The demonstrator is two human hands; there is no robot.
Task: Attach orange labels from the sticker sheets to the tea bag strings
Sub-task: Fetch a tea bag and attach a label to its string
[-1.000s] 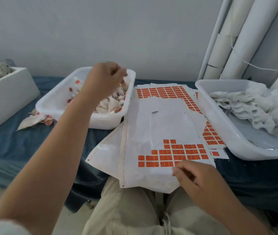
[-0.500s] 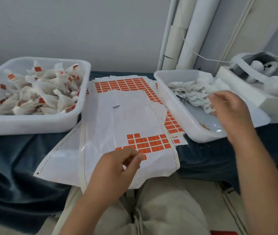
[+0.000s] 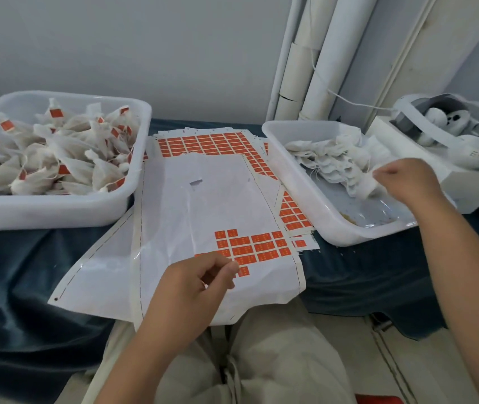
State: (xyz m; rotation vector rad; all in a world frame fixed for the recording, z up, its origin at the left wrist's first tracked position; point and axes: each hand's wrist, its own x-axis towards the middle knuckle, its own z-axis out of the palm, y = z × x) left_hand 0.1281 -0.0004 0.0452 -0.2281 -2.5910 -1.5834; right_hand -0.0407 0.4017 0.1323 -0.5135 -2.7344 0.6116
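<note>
Blue-draped table (image 3: 363,272) | left hand (image 3: 194,284) pinching orange label (image 3: 243,271) | right hand (image 3: 407,182) pinching tea bag (image 3: 363,190)

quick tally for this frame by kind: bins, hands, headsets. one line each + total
Bins: 2, the left bin with labelled tea bags and the right bin with plain tea bags
Hands: 2, the left hand and the right hand
Headsets: 1, the headset
Total: 5

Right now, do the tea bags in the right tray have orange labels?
No, the tea bags in the right tray look plain white, no orange on them.
</note>
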